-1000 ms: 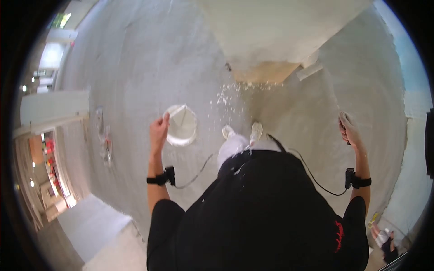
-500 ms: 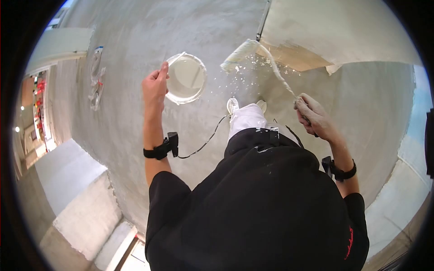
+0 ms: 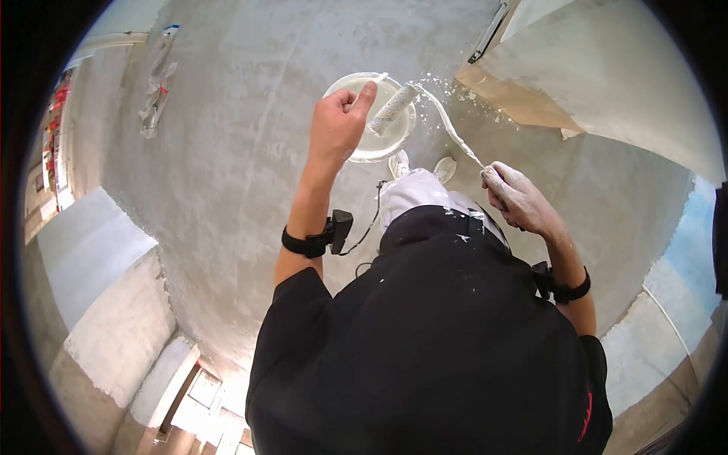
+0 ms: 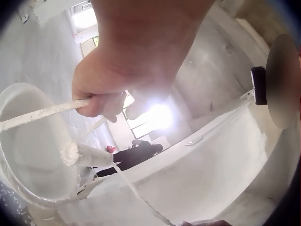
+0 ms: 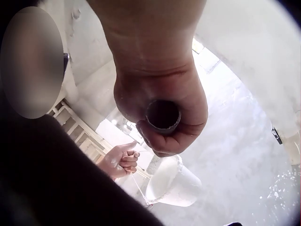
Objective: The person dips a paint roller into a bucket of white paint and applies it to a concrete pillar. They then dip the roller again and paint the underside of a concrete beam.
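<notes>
My left hand [image 3: 337,129] grips the handle [image 4: 47,114] of a white bucket [image 3: 370,158], its fingers curled around it. Pale paint lies inside the bucket, which hangs tilted beneath that hand in the right wrist view. A paint roller [image 3: 393,111], its sleeve coated in white, overlaps the bucket's opening in the head view. From the sleeve a bent, paint-crusted rod [image 3: 451,127] runs to my right hand [image 3: 523,201], whose fingers close around the roller's grip. The round end of that grip [image 5: 163,115] shows in the right wrist view. White paint smears the right hand.
White paint splatters [image 3: 470,98] dot the grey floor beyond my shoes [image 3: 444,169]. A large pale panel with a brown lower edge [image 3: 523,102] stands at upper right, a dark metal strip [image 3: 489,32] beside it. Plastic-wrapped items [image 3: 158,87] lie at the left.
The roller has come from outside the head view, across the floor, to over the bucket. My left hand and the bucket have shifted right, toward the middle; my right hand has come inward.
</notes>
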{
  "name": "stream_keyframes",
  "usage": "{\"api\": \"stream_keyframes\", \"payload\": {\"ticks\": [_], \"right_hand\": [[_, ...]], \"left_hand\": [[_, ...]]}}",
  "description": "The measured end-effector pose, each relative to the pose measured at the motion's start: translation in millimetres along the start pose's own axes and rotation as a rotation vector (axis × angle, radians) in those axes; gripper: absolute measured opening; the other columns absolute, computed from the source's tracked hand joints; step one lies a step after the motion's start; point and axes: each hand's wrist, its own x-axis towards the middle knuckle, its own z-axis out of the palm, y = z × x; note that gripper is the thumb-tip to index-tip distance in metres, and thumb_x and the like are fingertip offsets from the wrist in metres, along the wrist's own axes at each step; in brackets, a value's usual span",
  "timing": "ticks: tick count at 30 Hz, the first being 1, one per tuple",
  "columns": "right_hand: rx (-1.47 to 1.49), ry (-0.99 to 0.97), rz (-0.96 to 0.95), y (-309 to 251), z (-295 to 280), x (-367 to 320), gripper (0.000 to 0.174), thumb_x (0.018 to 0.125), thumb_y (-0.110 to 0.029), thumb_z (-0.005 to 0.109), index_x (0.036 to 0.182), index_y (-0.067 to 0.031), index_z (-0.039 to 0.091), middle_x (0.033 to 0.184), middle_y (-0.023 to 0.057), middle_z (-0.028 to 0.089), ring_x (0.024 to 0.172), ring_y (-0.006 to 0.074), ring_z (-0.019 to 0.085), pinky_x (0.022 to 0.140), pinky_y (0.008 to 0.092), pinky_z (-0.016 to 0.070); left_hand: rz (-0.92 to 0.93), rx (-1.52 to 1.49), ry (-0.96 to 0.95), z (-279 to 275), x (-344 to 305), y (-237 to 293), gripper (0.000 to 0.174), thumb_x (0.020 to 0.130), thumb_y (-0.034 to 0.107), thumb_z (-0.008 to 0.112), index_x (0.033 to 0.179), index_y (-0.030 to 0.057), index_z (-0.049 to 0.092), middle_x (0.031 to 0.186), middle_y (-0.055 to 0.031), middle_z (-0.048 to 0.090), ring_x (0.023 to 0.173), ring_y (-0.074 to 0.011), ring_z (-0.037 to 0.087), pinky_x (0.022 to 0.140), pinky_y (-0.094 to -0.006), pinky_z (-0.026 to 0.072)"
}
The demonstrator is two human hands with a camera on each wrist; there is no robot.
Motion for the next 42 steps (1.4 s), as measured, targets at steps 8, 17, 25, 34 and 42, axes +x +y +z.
{"api": "stream_keyframes", "payload": {"ticks": [8,17,25,34,42], "right_hand": [[-0.027,-0.082,-0.016,4.8,24.4,29.5,0.036,0.099,-0.039,0.043,0.098,-0.0042,0.053,0.064,-0.0030,0.045,0.044,0.0044,0.039,0.038,0.0216,0.0327],[0.257,-0.091,-0.028,0.5,38.5,47.5,0.052,0.094,-0.045,0.049,0.122,-0.0012,0.054,0.107,0.0098,0.062,0.078,0.0130,0.061,0.059,0.0265,0.0501],[0.834,0.211,-0.582,33.8,29.7,17.2,0.088,0.087,-0.073,0.028,0.150,-0.0127,0.017,0.154,0.0177,0.018,0.143,0.0314,0.009,0.114,0.0518,0.0038],[0.987,0.440,-0.558,95.5,28.7,5.7,0.091,0.085,-0.075,0.031,0.151,-0.0150,0.013,0.155,0.0189,0.011,0.144,0.0306,0.008,0.113,0.0522,0.0039],[-0.371,0.519,-0.181,74.3,70.6,-32.4,0.072,0.085,-0.042,0.063,0.143,-0.0102,0.034,0.125,0.0227,0.055,0.116,0.0347,0.054,0.097,0.0403,0.0437]], "left_hand": [[0.072,-0.045,-0.130,4.8,1.7,-21.8,0.043,0.091,0.034,0.060,0.066,-0.0010,0.055,0.051,0.0042,0.038,0.050,-0.0058,0.031,0.046,-0.0280,0.0254],[0.016,-0.054,-0.192,4.5,-1.0,-17.8,0.055,0.094,0.045,0.053,0.070,-0.0040,0.058,0.056,0.0001,0.042,0.056,-0.0086,0.036,0.051,-0.0285,0.0305],[0.080,-0.029,-0.256,10.8,-0.8,-25.2,0.052,0.094,0.043,0.054,0.071,-0.0036,0.059,0.057,0.0022,0.042,0.055,-0.0074,0.035,0.051,-0.0274,0.0293],[-0.026,-0.075,-0.377,31.2,6.7,-28.7,0.044,0.092,0.042,0.060,0.070,0.0032,0.057,0.048,0.0088,0.032,0.042,-0.0029,0.026,0.040,-0.0224,0.0203],[0.004,-0.008,-0.417,57.7,-12.1,-11.9,0.049,0.092,0.043,0.058,0.067,0.0011,0.058,0.055,0.0065,0.035,0.054,-0.0038,0.030,0.049,-0.0241,0.0222]]}}
